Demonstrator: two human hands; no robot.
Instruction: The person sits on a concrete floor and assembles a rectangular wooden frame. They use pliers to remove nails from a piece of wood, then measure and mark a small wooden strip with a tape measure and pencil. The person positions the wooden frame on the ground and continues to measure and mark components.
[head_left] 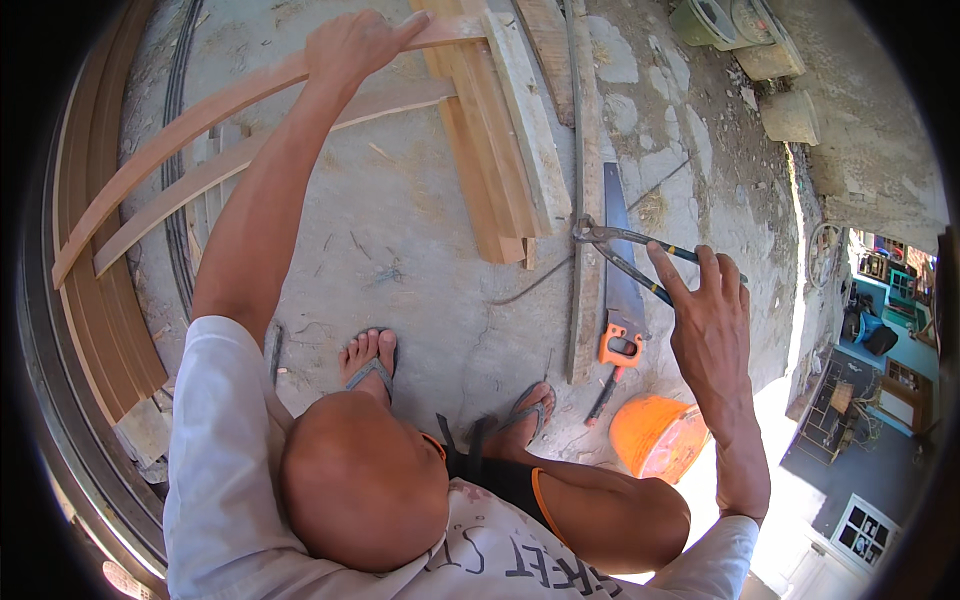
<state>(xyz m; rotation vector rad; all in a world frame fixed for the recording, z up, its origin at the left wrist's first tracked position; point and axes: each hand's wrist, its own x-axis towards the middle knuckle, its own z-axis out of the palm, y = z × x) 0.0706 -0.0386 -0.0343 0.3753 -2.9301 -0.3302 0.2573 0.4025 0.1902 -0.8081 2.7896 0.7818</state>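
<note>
1. Head view looks down on a person standing on a concrete floor, arms reaching forward.
2. Left hand lies on top of a curved wooden strip, its fingers curled over the strip's far edge and closed on it.
3. A second curved strip runs just below the first, nearer the person than the left fingers.
4. Right hand holds a pair of pincers by the handles; the fingers are wrapped around them, index finger stretched along one handle.
5. Pincer head sits up and to the left of the right fingers, against a long narrow plank.
6. A handsaw with an orange handle lies on the floor just left of the right fingers.
7. An orange bucket stands below that hand, near the wrist.
8. Stacked boards lie between the two hands.
</note>
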